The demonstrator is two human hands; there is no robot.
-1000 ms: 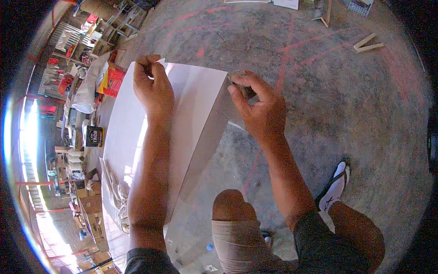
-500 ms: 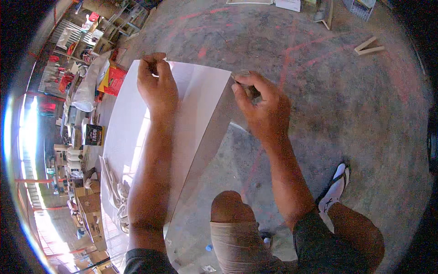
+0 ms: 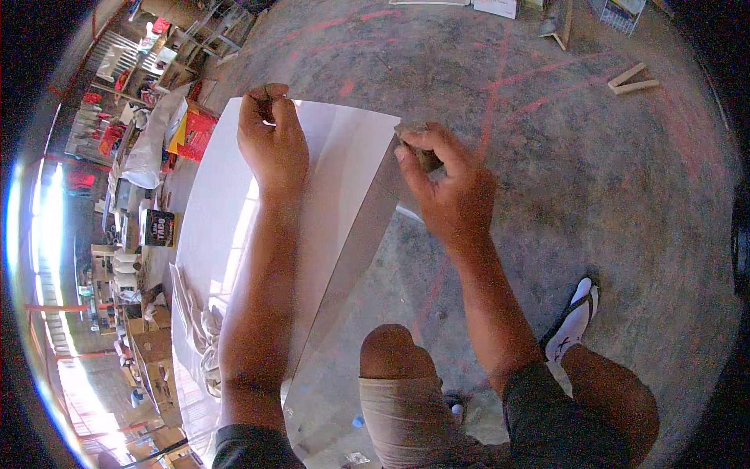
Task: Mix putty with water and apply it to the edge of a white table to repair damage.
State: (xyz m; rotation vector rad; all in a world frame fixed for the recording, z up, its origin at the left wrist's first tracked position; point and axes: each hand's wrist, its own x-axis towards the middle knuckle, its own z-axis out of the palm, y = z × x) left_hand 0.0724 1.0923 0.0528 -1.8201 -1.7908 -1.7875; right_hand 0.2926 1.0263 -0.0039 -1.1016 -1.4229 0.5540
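Observation:
A large, glossy white panel [image 3: 344, 164] with a thin edge slopes from the middle toward the lower left. My left hand [image 3: 273, 148] is above its far end, the forearm crossing over the white face. Its fingers are curled in a pinch, and whatever may be between them is too small to name. At the panel's far right corner, my right hand [image 3: 453, 176] has thumb and fingers pinched together. Something small and greyish shows at those fingertips, but I cannot tell its kind. Crumpled pale cloth [image 3: 205, 344] lies on the panel's left part.
Shelves and workbenches with clutter stand along the left, with a dark printed box [image 3: 158, 227] and a red and yellow bag [image 3: 191, 133] beside the panel. A V-shaped wooden piece [image 3: 631, 81] lies on the concrete floor [image 3: 562, 195] at far right. My sandalled foot [image 3: 574, 316] is at right.
My left hand's fingers have drawn closer together and the hand has lifted slightly. My right hand has shifted a little to the left. The panel's far edge sits slightly higher in view.

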